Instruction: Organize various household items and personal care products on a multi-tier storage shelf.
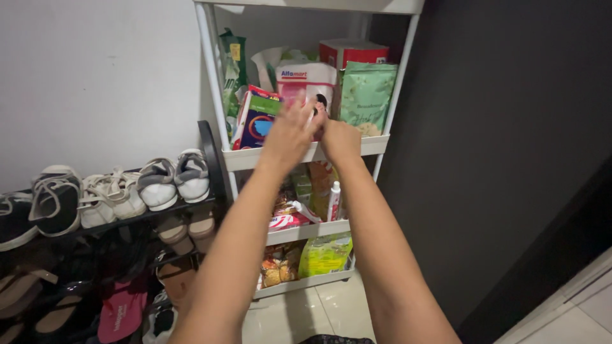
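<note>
Both my arms reach forward to the upper tray (376, 145) of a white storage cart. My left hand (290, 132) and my right hand (340, 139) meet at the tray's front, fingers on a white and pink packet (305, 83) standing there. Whether either hand grips the packet is hidden by motion blur and the hands themselves. Beside the packet lean a blue and red box (255, 120) on the left and a pale green pouch (368, 95) on the right. A red box (352, 51) stands behind.
The cart's middle tray (306, 232) holds snack packets and a white tube (334, 201); the bottom tray (305, 281) holds a green pouch and biscuits. A black shoe rack (210, 153) with sneakers and sandals stands left. A dark wall (503, 140) is right; tiled floor below.
</note>
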